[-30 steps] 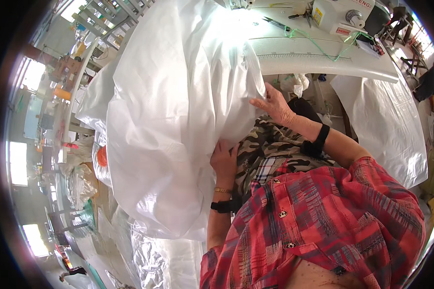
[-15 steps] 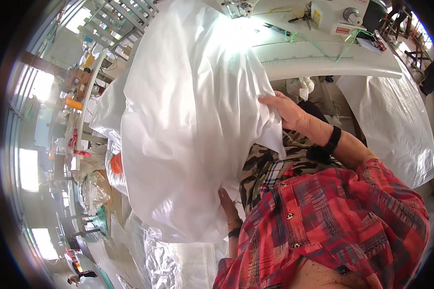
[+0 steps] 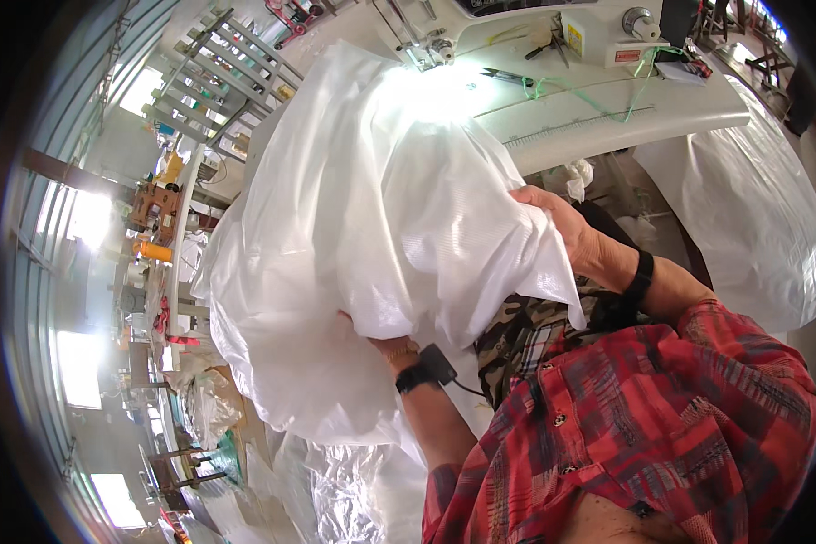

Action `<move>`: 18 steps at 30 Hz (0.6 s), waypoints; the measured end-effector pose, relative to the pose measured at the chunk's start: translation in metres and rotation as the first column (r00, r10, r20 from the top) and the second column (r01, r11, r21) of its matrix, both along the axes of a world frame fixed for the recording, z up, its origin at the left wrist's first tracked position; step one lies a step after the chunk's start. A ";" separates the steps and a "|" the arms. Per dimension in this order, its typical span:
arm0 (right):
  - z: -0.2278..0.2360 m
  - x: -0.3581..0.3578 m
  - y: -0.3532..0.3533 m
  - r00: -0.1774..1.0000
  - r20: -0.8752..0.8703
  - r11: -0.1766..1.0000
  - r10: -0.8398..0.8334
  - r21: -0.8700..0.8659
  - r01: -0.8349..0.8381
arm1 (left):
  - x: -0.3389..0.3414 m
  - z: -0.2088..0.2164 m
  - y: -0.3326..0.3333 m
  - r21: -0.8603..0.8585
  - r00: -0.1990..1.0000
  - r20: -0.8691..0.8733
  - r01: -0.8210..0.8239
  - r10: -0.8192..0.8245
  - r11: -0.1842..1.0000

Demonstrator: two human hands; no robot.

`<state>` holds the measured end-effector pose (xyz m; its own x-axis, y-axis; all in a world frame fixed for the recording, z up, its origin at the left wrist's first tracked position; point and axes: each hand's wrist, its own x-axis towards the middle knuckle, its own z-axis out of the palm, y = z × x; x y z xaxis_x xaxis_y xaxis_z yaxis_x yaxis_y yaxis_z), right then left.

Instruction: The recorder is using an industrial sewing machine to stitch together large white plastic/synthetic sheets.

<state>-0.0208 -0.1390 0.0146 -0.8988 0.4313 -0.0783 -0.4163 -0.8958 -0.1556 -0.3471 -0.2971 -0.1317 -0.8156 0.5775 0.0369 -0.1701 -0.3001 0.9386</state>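
Observation:
A large white woven-plastic sheet hangs in folds from the sewing machine's needle area down over my lap. Pinched in my right hand is the sheet's right edge, with the thumb on top and a pointed corner hanging below. My left hand reaches in under a fold near the middle of the sheet. Only a fingertip and the back of that hand show; the other fingers are covered. Under the machine's bright lamp, glare hides where the sheet meets the needle.
Black snips and green thread lie on the machine table. More white sheeting hangs at the right. Crinkled clear plastic lies below left. A slatted grey rack stands at the far left.
My left hand has moved forward and left, from the sheet's near edge to beneath a middle fold. The sheet is bunched up more there. My right hand still holds the edge.

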 end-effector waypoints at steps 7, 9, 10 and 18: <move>-0.012 0.016 0.008 0.996 0.007 0.992 -0.087 0.096 0.085 | -0.007 0.053 0.067 -0.032 0.956 -0.292 0.004 -0.014 0.999; -0.012 0.016 0.009 0.996 -0.028 0.992 -0.080 0.091 0.082 | -0.004 0.061 0.070 -0.047 0.928 -0.373 -0.001 -0.017 0.999; -0.017 0.015 0.012 0.997 -0.040 0.991 -0.073 0.109 0.077 | -0.002 0.066 0.069 -0.055 0.910 -0.414 -0.009 -0.015 0.998; -0.019 0.024 0.014 0.998 -0.021 0.990 -0.054 0.126 0.056 | -0.010 0.115 0.044 -0.123 0.701 -0.712 -0.061 -0.046 0.990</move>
